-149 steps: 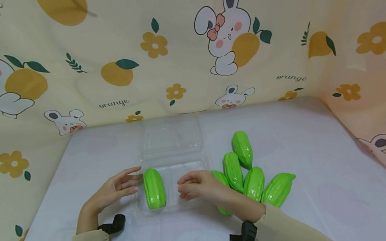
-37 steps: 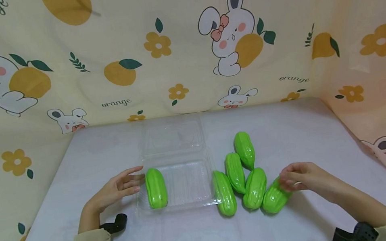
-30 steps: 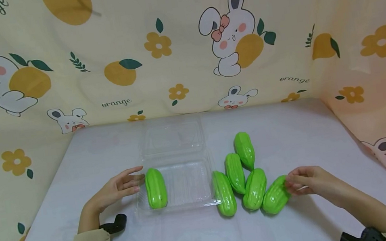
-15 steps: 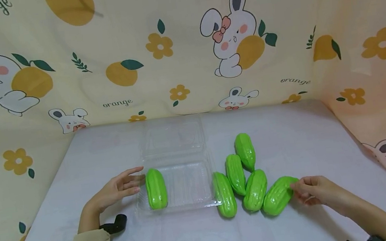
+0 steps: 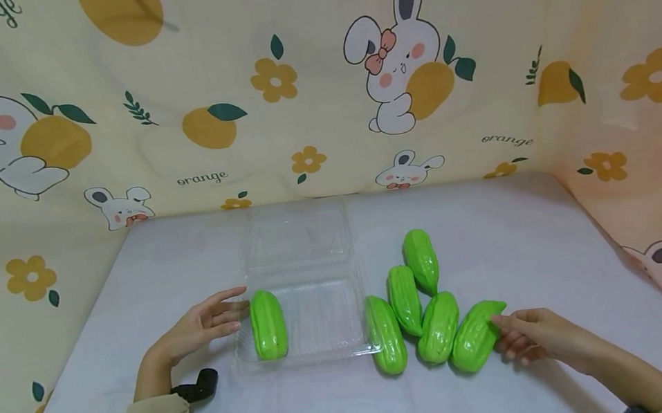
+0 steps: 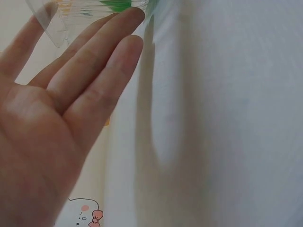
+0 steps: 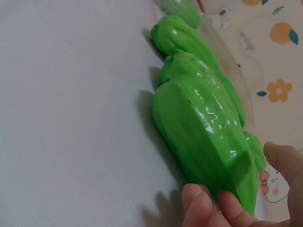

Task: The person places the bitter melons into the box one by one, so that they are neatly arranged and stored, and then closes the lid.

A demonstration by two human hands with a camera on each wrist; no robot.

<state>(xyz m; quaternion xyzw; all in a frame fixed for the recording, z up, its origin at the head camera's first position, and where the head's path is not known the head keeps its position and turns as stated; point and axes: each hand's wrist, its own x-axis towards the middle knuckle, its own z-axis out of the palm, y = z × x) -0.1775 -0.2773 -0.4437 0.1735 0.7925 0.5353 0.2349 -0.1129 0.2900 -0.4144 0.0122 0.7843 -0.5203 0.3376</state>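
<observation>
My left hand (image 5: 199, 325) is held with its fingers outstretched at the left wall of a clear plastic clamshell box (image 5: 327, 318). One green ridged gourd (image 5: 268, 324) lies upright in the box's left part. My right hand (image 5: 540, 339) is at the narrow end of another shiny green ridged gourd (image 5: 475, 339), the rightmost of a loose group on the table. In the right wrist view, several fingertips (image 7: 201, 203) lie close against that gourd's tapered end, while the thumb (image 7: 284, 158) stands apart from it. Whether the fingertips press on it is not clear.
Other green gourds lie between box and right hand: one gourd (image 5: 387, 334) against the box's right edge, a middle gourd (image 5: 438, 327), an upper one (image 5: 405, 300) and the farthest (image 5: 420, 261). The box's lid (image 5: 296, 235) lies folded back. A printed curtain (image 5: 315, 83) surrounds the white table (image 5: 357, 405).
My right hand has left the box and come to the rightmost gourd, shifting around its narrow end toward its near side. My left hand has stayed by the box.
</observation>
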